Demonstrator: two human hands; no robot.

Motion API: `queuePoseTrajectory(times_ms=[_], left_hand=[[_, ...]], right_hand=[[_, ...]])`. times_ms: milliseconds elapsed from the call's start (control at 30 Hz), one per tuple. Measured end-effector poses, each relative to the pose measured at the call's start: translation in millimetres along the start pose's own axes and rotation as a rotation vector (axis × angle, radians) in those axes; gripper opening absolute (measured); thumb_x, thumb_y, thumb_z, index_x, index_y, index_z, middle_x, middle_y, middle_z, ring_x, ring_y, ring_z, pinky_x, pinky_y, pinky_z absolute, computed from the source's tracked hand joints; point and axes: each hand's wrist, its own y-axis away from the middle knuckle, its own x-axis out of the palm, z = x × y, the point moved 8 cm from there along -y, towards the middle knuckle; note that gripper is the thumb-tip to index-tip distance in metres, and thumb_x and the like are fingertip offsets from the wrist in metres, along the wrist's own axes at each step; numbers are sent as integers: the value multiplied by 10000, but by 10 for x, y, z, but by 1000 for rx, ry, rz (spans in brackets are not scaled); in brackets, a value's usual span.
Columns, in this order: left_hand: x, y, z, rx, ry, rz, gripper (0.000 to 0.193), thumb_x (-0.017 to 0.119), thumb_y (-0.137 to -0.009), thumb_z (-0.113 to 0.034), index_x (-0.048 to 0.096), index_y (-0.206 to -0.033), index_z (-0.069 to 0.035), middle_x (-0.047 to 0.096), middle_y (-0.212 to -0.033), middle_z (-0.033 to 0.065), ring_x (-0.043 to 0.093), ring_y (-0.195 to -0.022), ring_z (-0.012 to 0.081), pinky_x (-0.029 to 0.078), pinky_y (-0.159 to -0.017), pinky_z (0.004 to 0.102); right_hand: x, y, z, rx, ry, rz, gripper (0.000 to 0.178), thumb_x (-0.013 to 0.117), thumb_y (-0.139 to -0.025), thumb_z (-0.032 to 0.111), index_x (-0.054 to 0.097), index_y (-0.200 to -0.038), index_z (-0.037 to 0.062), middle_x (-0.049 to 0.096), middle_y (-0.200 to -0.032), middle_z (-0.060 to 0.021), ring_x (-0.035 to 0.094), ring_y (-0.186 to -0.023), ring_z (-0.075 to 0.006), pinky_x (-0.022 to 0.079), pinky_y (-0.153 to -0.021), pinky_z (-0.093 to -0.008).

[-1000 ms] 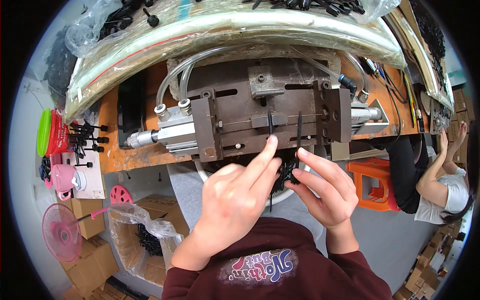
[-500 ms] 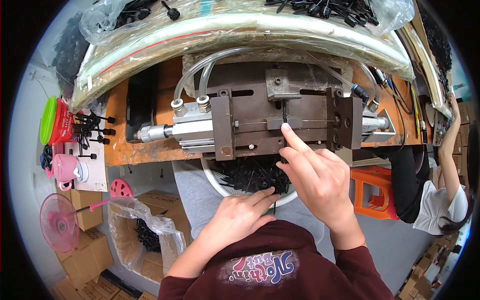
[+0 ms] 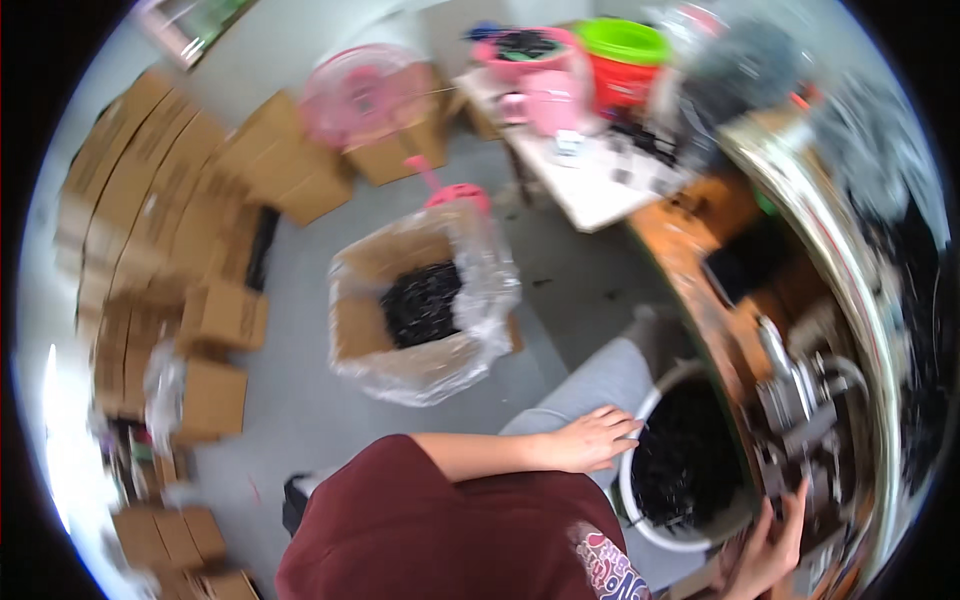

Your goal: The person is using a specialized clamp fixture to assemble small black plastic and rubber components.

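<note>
Head view: the left hand (image 3: 590, 441) rests, fingers loosely spread, beside the white tub (image 3: 627, 488) of black parts (image 3: 690, 445); the right hand (image 3: 774, 552) reaches to the metal fixture (image 3: 810, 428), grip too blurred to tell; seemingly fixture work, next calling for careful fingertip placement

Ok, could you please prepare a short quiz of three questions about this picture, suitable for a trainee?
1. True or false: the left hand and the right hand are clasped together.

2. Which of these is nearest to the left hand?
A) the pink fan
B) the white basin
C) the green lid

3. Fill in: the cardboard box with the clear plastic liner contains a pile of ____ pieces.

Key:
1. False; they are apart.
2. B
3. black
</note>
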Motion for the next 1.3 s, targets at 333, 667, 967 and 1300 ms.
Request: queuePoseTrajectory(times_ms=[333,667,967,1300], left_hand=[[169,531,354,-479,32,-158,826,724,-707,-503,449,-1393,-133,204,-1528,229,203,-1396,436,227,-1069,659],[273,441,435,-352,70,-72,976,703,-614,-678,466,-1398,-147,167,-1542,246,117,-1425,454,178,-1021,737],[420,304,454,-357,-32,72,1003,712,-578,-725,447,-1419,-248,101,-1576,182,20,-1449,440,190,-969,799],[596,146,546,-322,13,112,990,748,-566,-649,474,-1403,-197,88,-1576,192,-41,-1447,464,134,-951,849]], right_hand=[[356,187,1199,-855,28,258,237,756,-824,201,669,-970,35,690,-1128,-98,654,-926,-240,464,-788,-351],[1603,793,916,-842,-85,876,192,740,-703,104,697,-875,28,691,-884,-168,644,-760,-355,507,-694,-420],[1889,901,276,-767,-67,1058,176,574,-893,52,664,-1040,17,674,-982,-188,651,-781,-287,523,-694,-344],[2103,1031,237,-652,-16,1063,183,591,-884,48,648,-1052,5,673,-993,-191,653,-786,-281,521,-693,-344]])
